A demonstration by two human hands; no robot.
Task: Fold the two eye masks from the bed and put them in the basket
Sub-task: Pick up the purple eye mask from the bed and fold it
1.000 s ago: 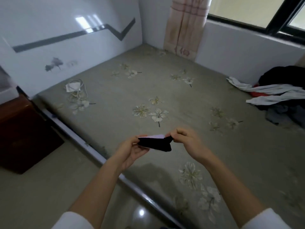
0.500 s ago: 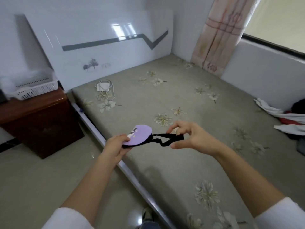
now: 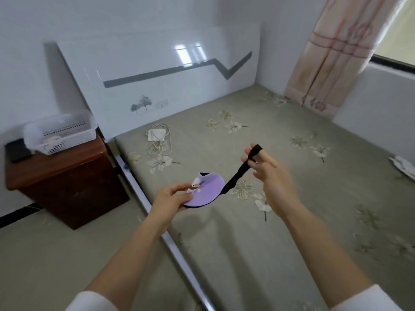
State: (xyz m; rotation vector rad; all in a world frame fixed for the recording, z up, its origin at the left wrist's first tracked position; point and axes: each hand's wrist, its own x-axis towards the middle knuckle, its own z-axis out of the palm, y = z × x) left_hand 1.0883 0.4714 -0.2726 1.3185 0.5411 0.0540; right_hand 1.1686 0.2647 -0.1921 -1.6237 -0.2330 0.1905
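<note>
A folded purple eye mask [image 3: 207, 191] with a black underside and a small pink-and-white decoration is pinched in my left hand [image 3: 171, 199] above the bed's left edge. Its black elastic strap [image 3: 244, 167] runs up and right, looped over the spread fingers of my right hand [image 3: 269, 173]. The white perforated basket [image 3: 59, 133] stands on a brown wooden nightstand [image 3: 65, 176] at the left, well away from both hands. Something pale lies inside the basket; I cannot tell what it is.
The bed [image 3: 292, 198] has a grey-green flowered cover and a metal side rail. A white charger with its coiled cable [image 3: 158, 138] lies near the white headboard [image 3: 168, 86]. White cloth [image 3: 404, 167] lies at the right edge. A dark flat object [image 3: 16, 150] lies beside the basket.
The view has swung left, bringing the nightstand and basket closer. My right hand has lifted the strap up and to the right, fingers spread, while my left hand keeps hold of the mask.
</note>
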